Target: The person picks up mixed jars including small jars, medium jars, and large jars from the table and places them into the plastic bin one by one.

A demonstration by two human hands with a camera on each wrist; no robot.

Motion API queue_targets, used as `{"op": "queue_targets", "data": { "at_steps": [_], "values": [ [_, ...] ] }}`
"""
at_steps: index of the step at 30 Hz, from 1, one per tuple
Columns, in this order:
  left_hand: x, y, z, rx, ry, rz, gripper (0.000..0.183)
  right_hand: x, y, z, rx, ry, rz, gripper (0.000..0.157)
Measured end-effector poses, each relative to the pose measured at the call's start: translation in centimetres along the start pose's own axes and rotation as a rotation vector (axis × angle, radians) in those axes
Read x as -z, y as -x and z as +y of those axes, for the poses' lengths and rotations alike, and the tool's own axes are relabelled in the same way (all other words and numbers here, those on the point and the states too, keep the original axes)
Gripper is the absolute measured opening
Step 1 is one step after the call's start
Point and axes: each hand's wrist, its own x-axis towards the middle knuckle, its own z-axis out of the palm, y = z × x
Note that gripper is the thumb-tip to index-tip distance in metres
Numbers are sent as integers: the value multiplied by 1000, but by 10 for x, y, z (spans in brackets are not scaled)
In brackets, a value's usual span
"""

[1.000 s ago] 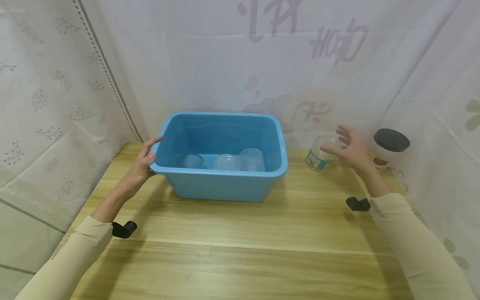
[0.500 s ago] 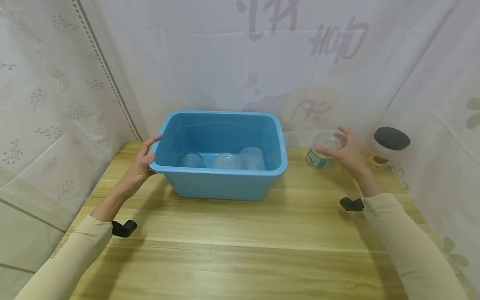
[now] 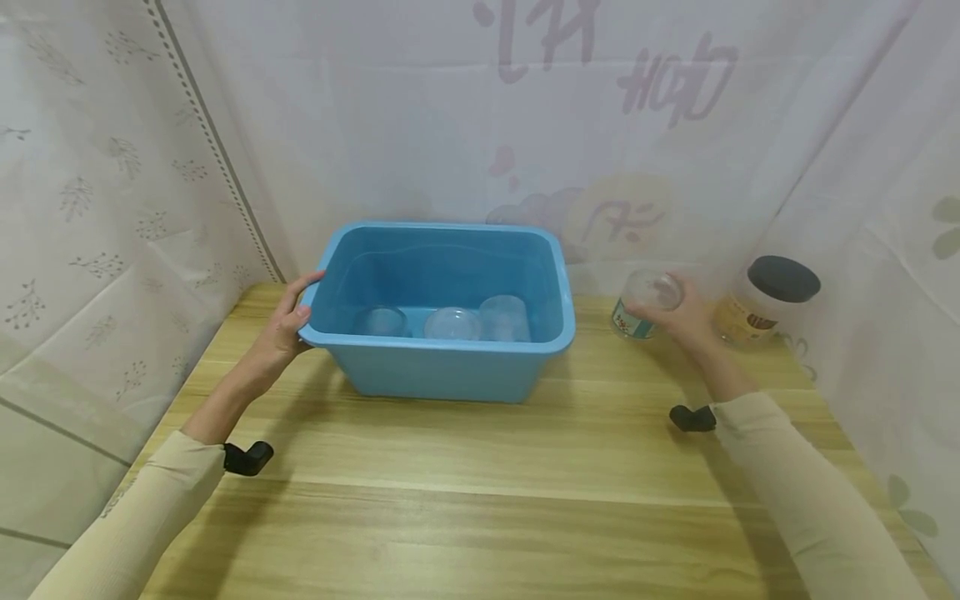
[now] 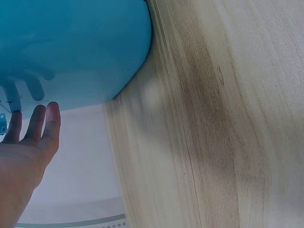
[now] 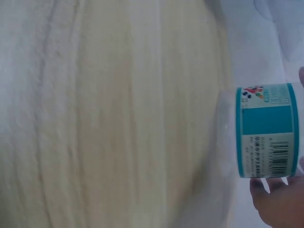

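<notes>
My left hand (image 3: 276,333) holds the left rim of a light blue plastic tub (image 3: 442,371), thumb at the rim; in the left wrist view its fingers (image 4: 35,126) lie against the outer wall. Several clear plastic containers, among them a round one (image 3: 453,323) and a taller one (image 3: 505,318), lie inside the tub. At the right, my right hand (image 3: 686,317) grips a clear jar (image 3: 633,323) with a teal and white label, which stands on the table. In the right wrist view the label (image 5: 267,130) shows a barcode, and fingers lie on both sides of the jar.
To the right of my right hand stands a larger clear jar (image 3: 746,321) with a black lid (image 3: 783,279) and a brown-yellow label. The wooden table (image 3: 480,492) runs up to patterned white curtains (image 3: 420,125) behind and at both sides.
My right hand has moved left and lower and closed round the teal-labelled jar, which now tilts slightly or has shifted a little. The left hand and tub have stayed in place.
</notes>
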Motion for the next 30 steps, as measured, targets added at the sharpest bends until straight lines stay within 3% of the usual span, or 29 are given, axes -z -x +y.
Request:
{"op": "queue_targets", "data": {
  "at_steps": [6,15,25,30],
  "values": [
    [0,0,-1,-1,-12,-5,56,-2,1,4,-67,-77,19,114],
    [0,0,-1,-8,-26,-8,55,-2,15,-22,-80,-142,0,112],
    [1,0,-2,-12,-25,-10,56,0,1,10,-77,-122,21,112],
    [1,0,-2,-13,-28,-9,56,4,-1,12,-76,-73,48,109]
  ]
}}
